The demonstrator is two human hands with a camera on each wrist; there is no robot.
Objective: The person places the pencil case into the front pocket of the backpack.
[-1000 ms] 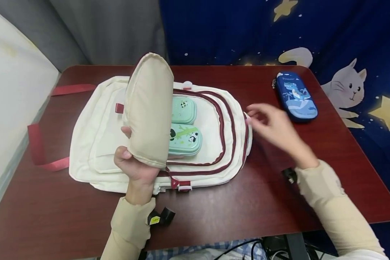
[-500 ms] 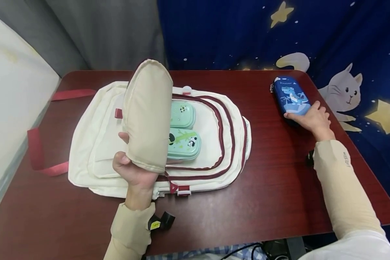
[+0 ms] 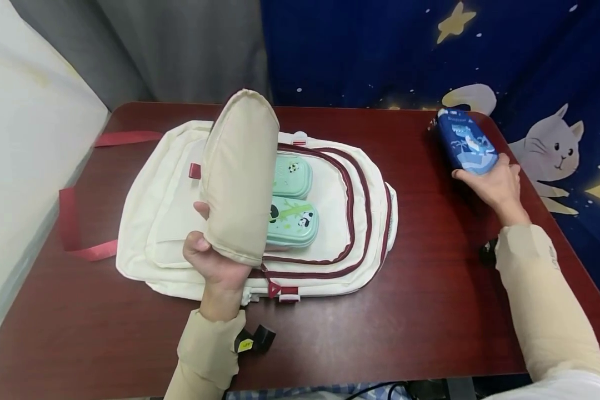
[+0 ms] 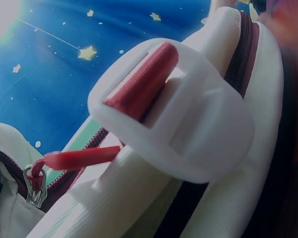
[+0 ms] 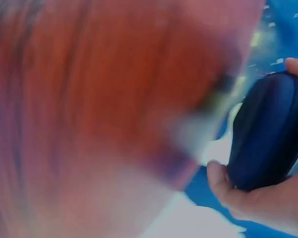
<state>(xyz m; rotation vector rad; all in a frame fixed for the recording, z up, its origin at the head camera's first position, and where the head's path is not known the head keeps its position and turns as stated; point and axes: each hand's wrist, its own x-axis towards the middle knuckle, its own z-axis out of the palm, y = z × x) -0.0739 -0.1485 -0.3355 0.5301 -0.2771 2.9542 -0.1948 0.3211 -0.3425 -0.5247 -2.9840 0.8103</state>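
Note:
A cream backpack (image 3: 155, 222) with dark red zips lies on the table. My left hand (image 3: 220, 266) grips its beige-lined front flap (image 3: 242, 178), which stands folded up. Inside the opened pocket rest two mint green panda cases, one (image 3: 294, 176) behind the other (image 3: 295, 222); the flap covers their left ends. At the far right my right hand (image 3: 497, 186) holds a blue dinosaur pencil case (image 3: 467, 141) by its near end. The right wrist view shows thumb and fingers around that pencil case (image 5: 268, 131), lifted off the table.
The dark red table (image 3: 430, 311) runs under everything, its right edge close beside my right arm. Red straps (image 3: 70, 222) trail off the backpack's left side. In the left wrist view a white buckle (image 4: 198, 119) and a red zip pull (image 4: 82, 157) hang near the camera.
My right hand has gone from the backpack's right end to the blue pencil case, grasped it and raised it slightly. My left hand keeps its hold on the flap.

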